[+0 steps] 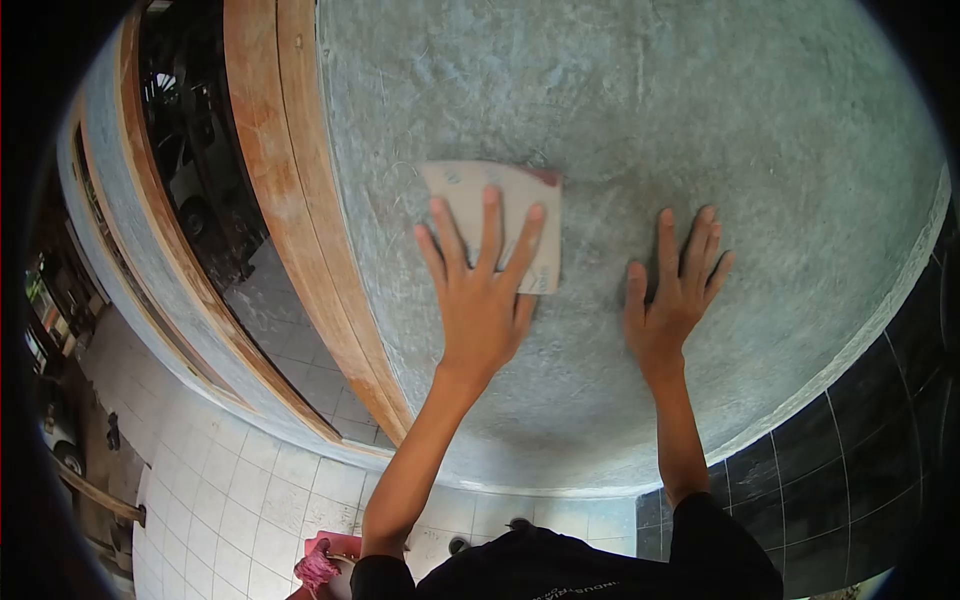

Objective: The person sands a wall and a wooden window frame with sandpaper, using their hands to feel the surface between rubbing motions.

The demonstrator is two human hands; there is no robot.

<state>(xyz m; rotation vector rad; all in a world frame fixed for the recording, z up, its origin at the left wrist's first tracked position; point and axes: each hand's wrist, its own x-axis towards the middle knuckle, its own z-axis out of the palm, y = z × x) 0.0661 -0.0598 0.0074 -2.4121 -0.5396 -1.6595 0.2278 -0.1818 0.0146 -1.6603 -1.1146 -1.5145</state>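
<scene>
My left hand [482, 290] lies flat with its fingers spread over a sheet of sandpaper [520, 190], pressing it against the grey plastered wall [600, 90]. The sheet's pale printed back faces me, and its upper right corner shows a reddish-brown side. To the right, my right hand [680, 280] rests on the same wall with its fingers apart and nothing in it. The two hands do not touch each other.
Wooden frames [290, 150] with dark glass stand left of the plaster. Black tiles [810, 470] cover the lower right. Below are white floor tiles [240, 480] and a pink cloth [317, 565] by a container. A vehicle [60, 435] shows at far left.
</scene>
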